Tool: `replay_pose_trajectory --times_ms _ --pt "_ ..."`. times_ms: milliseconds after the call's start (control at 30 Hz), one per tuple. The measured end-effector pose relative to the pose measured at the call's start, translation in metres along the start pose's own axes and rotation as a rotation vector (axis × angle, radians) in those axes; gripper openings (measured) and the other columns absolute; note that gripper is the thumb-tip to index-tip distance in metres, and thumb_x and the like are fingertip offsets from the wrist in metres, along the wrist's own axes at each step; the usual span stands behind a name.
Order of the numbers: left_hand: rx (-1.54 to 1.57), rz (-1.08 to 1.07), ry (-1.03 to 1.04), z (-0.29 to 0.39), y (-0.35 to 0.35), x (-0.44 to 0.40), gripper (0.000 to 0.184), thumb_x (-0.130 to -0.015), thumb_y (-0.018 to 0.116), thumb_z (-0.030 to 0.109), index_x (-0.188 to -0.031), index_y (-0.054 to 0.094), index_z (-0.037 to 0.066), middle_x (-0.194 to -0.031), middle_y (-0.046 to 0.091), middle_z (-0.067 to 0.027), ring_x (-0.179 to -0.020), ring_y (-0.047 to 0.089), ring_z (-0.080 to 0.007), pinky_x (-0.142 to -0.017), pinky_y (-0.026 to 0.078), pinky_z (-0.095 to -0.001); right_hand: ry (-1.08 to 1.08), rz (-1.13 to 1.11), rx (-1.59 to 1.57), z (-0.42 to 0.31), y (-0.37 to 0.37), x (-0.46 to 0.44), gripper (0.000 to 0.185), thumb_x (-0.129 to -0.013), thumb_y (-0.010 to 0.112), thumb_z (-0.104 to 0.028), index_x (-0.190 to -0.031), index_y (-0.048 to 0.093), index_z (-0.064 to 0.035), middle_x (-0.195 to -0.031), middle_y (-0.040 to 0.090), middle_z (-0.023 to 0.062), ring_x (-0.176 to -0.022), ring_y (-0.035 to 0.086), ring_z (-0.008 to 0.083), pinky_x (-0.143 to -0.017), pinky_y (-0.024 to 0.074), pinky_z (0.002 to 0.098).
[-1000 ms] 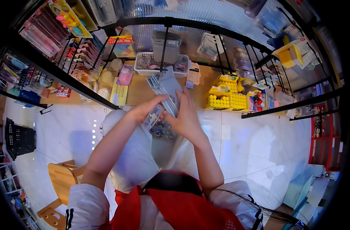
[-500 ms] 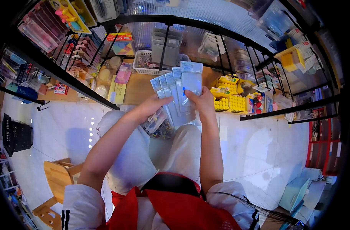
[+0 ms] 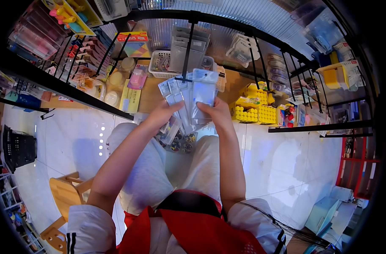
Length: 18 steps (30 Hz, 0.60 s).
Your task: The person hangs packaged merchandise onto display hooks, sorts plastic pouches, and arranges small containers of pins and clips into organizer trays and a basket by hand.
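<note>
Several clear flat packets [image 3: 204, 91] with pale blue tops are fanned out between my two hands, above my knees. My left hand [image 3: 164, 113] grips the left side of the fan, its thumb lying on the front. On the right side, my right hand [image 3: 217, 112] pinches the foremost packet with the thumb on its face. Under the packets, a clear bag [image 3: 176, 142] with small round dark items shows partly near my left knee. Its contents are too small to name.
A wooden shelf [image 3: 152, 97] holds a white basket [image 3: 160, 75], yellow boxes [image 3: 267, 114] and a pink package [image 3: 138, 77]. Black hooks and a black rail [image 3: 320, 126] stick out in front. At left are a black crate [image 3: 19, 148] and a wooden chair [image 3: 66, 197].
The packets went from a bundle to a spread fan, then drew slightly closer together. My right hand turned and shifted, its thumb now on the front packet. The view moved slightly.
</note>
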State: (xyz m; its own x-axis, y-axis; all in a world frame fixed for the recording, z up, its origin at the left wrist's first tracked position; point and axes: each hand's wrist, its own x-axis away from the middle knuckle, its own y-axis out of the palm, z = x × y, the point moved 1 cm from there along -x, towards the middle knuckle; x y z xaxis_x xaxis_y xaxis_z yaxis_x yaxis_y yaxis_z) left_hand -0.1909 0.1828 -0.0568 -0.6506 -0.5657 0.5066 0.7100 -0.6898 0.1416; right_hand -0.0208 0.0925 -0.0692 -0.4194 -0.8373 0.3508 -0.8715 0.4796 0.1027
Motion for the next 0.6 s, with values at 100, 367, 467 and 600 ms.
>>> replay_pose_trajectory --times_ms 100,367,467,600 --pt "0.051 0.112 0.032 0.002 -0.006 -0.002 0.037 -0.084 0.056 0.03 -0.113 0.052 0.008 -0.1 0.059 -0.0029 -0.086 0.056 -0.012 -0.066 0.045 -0.0271 -0.01 0.113 -0.222 0.007 -0.009 -0.005 0.033 -0.076 0.063 -0.007 -0.107 0.054 0.0001 -0.098 0.06 0.0061 -0.085 0.057 0.0146 -0.078 0.0439 0.0282" --pt "0.176 0.015 0.089 0.006 -0.021 0.0 0.039 -0.084 0.057 0.03 -0.112 0.051 0.004 -0.098 0.06 -0.0046 -0.083 0.057 -0.0111 -0.071 0.046 -0.026 0.016 -0.005 -0.698 0.029 -0.058 0.02 0.03 -0.086 0.052 -0.026 -0.112 0.049 -0.0102 -0.102 0.056 0.0042 -0.096 0.053 0.0217 -0.083 0.0435 0.041" --pt "0.071 -0.038 0.066 0.002 -0.025 -0.008 0.038 -0.084 0.056 0.03 -0.111 0.051 0.003 -0.096 0.06 -0.0044 -0.08 0.057 -0.0103 -0.069 0.046 -0.0245 -0.047 -0.261 -0.835 0.045 -0.058 0.022 0.036 -0.088 0.047 -0.031 -0.117 0.044 -0.0088 -0.115 0.05 0.0106 -0.112 0.044 0.0281 -0.093 0.0382 0.0432" --pt "0.138 -0.088 0.029 0.003 -0.013 -0.008 0.038 -0.087 0.053 0.029 -0.113 0.048 0.002 -0.1 0.059 -0.0068 -0.09 0.057 -0.0129 -0.077 0.045 -0.0266 -0.005 -0.391 -0.748 0.034 -0.023 0.031 0.036 -0.087 0.05 -0.027 -0.116 0.045 -0.0065 -0.118 0.049 0.0124 -0.11 0.047 0.0265 -0.091 0.0413 0.0398"
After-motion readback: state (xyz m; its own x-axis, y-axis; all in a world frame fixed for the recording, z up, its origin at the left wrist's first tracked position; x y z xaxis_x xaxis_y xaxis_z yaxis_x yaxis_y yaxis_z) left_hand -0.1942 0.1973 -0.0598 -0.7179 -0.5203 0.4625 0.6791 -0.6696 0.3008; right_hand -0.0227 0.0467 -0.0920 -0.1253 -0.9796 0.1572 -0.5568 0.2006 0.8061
